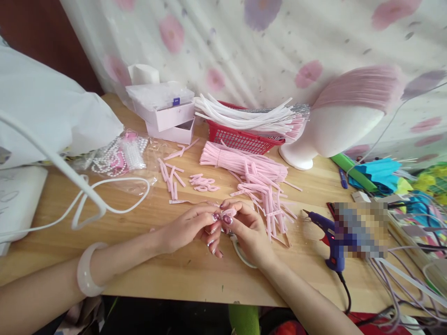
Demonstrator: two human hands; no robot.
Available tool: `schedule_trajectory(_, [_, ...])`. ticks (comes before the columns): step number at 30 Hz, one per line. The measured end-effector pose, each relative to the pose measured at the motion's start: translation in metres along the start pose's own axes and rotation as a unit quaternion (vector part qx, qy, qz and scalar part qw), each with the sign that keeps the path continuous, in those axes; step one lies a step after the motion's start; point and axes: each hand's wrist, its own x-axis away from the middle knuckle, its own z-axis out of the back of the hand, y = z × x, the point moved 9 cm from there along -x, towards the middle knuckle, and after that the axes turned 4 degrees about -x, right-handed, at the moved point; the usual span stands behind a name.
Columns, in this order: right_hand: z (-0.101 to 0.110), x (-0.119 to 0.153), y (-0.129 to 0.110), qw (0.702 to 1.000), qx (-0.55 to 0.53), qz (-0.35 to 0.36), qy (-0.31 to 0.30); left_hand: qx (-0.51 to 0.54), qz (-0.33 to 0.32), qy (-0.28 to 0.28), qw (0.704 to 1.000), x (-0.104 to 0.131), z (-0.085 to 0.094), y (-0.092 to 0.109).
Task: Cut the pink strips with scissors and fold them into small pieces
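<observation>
Over the front of the wooden table, my left hand point(195, 227) and my right hand point(249, 232) meet, their fingertips pinched on a small piece of pink pipe cleaner point(229, 213). Fingers partly cover the piece. Beneath my right hand shows a pale curved handle point(241, 253), mostly hidden. Just beyond my hands lie several small pink pipe cleaner loops point(206, 188), with short cut pink pieces point(171, 177) to their left. A strip of measuring tape point(179, 202) runs behind my left hand. Bent pink pipe cleaners point(270, 204) are heaped beyond my right hand.
A blue glue gun point(335, 256) with a cord lies to the right. Behind stand a red basket point(237, 138) of white pipe cleaners, a pink pipe cleaner bundle point(240, 160), a white foam head point(335, 130) and boxes point(167, 116). A white cable point(122, 211) loops at left.
</observation>
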Motion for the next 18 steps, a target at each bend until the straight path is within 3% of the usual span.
schedule_trajectory(5, [-0.005, 0.0, -0.003, 0.999, -0.008, 0.003, -0.04, 0.029, 0.013, -0.019, 0.999, 0.0, -0.001, 0.0])
schedule_trajectory(9, [-0.004, 0.0, -0.007, 1.0, -0.002, 0.018, -0.025, 0.008, 0.005, -0.021, 1.0, 0.001, -0.001, 0.002])
schedule_trajectory(15, [0.003, -0.001, -0.003, 1.0, -0.022, 0.016, -0.001, -0.183, -0.049, 0.013, 0.982, 0.006, 0.0, 0.014])
schedule_trajectory(18, [0.002, 0.0, 0.002, 0.999, -0.035, 0.008, -0.004, -0.334, -0.104, 0.036, 0.936, 0.009, -0.003, 0.028])
